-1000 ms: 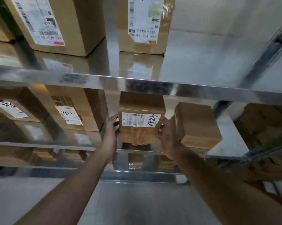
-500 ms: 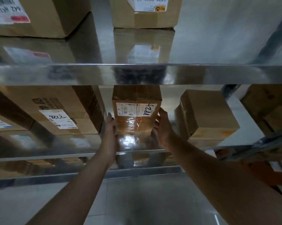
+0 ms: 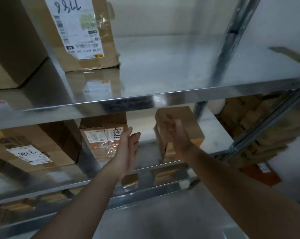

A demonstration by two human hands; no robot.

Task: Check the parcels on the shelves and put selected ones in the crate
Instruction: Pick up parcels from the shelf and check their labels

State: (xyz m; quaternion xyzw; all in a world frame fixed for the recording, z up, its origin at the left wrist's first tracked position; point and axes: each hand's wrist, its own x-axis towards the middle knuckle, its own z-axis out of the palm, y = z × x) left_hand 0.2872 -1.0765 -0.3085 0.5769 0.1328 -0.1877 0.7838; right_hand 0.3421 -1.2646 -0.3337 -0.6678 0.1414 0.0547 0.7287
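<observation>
- Two hands are hovering at the middle shelf [image 3: 42, 185], centre frame.
- left hand [image 3: 128, 149]: fingers are lying released, just beside the labelled parcel [image 3: 101, 137].
- right hand [image 3: 177, 135] is blurring over the plain parcel [image 3: 192, 125]; cannot tell its fingers' state.

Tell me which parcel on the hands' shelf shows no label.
The plain brown parcel behind the right hand; the taped parcel and wide parcel left of it carry white labels.

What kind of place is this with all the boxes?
Probably a parcel storeroom or warehouse: shiny metal shelves hold brown cardboard boxes with white shipping labels bearing handwritten numbers.
</observation>
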